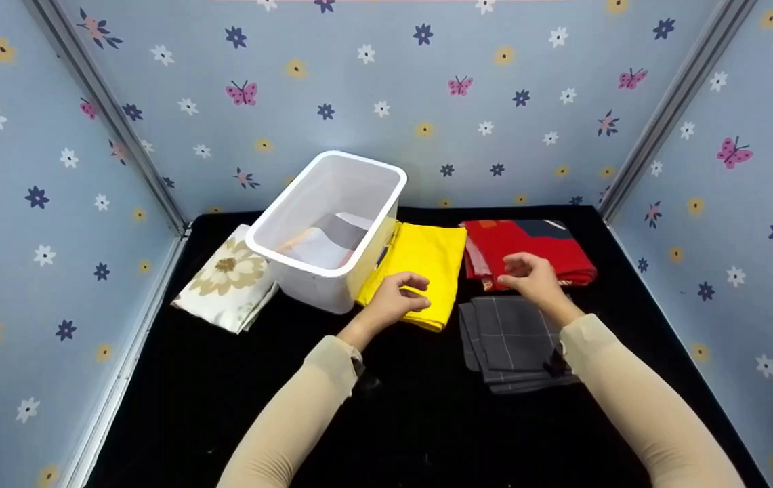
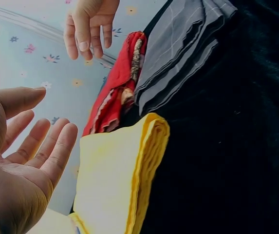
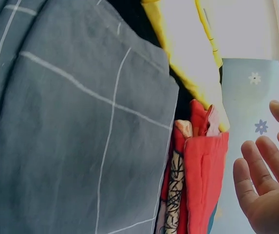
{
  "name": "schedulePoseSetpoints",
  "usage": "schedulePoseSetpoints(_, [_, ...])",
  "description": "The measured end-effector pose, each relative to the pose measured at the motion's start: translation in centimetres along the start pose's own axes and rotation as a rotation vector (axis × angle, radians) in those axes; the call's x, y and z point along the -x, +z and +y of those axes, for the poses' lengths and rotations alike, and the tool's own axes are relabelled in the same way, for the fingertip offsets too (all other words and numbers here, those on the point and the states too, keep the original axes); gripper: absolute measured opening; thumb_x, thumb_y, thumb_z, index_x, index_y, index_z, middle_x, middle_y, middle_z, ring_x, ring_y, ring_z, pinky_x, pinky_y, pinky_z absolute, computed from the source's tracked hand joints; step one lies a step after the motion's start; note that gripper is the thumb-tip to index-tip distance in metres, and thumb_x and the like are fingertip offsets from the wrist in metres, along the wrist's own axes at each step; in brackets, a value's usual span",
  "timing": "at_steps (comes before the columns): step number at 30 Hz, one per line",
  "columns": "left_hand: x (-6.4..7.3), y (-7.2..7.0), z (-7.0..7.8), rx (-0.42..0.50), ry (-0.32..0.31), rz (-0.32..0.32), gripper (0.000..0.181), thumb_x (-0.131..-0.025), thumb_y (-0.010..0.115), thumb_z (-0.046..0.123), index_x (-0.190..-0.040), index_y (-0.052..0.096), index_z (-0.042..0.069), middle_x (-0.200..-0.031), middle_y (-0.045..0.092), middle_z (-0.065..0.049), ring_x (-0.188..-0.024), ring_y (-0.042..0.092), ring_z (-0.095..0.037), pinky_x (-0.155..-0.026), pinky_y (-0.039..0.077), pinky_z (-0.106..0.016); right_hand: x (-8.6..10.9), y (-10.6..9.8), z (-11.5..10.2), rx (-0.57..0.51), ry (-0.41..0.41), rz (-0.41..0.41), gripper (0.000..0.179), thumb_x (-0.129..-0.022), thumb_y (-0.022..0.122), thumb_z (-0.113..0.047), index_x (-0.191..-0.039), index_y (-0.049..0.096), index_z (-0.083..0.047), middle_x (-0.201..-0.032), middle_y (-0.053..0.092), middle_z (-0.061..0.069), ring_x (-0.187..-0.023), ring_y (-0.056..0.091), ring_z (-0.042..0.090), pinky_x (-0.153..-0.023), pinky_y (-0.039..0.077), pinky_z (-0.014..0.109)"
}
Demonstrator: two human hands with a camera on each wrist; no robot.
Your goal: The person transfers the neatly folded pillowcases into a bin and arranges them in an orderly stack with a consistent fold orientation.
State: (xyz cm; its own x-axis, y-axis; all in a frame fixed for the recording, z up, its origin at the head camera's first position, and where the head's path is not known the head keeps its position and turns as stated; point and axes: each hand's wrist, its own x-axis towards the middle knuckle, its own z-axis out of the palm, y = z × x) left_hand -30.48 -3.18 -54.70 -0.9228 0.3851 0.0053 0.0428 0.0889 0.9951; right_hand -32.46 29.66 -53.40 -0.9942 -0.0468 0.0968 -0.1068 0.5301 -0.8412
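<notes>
My left hand [image 1: 396, 298] hovers over the near part of a folded yellow cloth [image 1: 437, 264], its fingers loosely bent and holding nothing. To the right, my right hand [image 1: 532, 276] hangs above the gap between a folded red cloth [image 1: 528, 247] and a folded grey checked cloth [image 1: 515, 339]. Its fingers are relaxed around air. In the left wrist view the left palm [image 2: 17, 180] stays apart from the yellow cloth [image 2: 115, 180]. The right wrist view shows the right hand [image 3: 270, 180] beside the red cloth [image 3: 205, 175], apart from it.
A white plastic bin [image 1: 352, 278] stands left of the yellow cloth, with a folded cloth [image 1: 325, 240] inside. Left of the bin lies a folded white cloth with a tan flower print [image 1: 223, 285]. Patterned walls [image 1: 372, 88] enclose the black table surface [image 1: 413, 434].
</notes>
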Motion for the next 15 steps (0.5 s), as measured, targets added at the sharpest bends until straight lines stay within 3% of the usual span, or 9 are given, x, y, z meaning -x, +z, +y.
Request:
schedulePoseSetpoints(9, [0.0,1.4,-1.5,0.02,-0.022,0.005,0.039,-0.09,0.078,-0.006,-0.128,0.069,-0.011,-0.129,0.068,-0.03,-0.103,0.075,-0.028,-0.087,0.068,-0.034,0.7,-0.6,1.0,0.055,0.026,-0.012,0.041,-0.096,0.082,-0.006,-0.133,0.07,0.005,-0.127,0.071,0.033,-0.105,0.071,0.03,-0.075,0.055,0.013])
schedulePoseSetpoints(15, [0.0,2.5,-2.6,0.062,-0.04,-0.018,0.042,-0.091,0.075,-0.008,-0.131,0.065,-0.015,-0.136,0.061,-0.039,-0.101,0.073,-0.024,-0.089,0.068,-0.037,1.3,-1.1,2.0,0.05,0.039,-0.011,0.043,-0.096,0.081,-0.004,-0.135,0.067,0.008,-0.127,0.07,0.035,-0.101,0.072,0.023,-0.074,0.056,0.012])
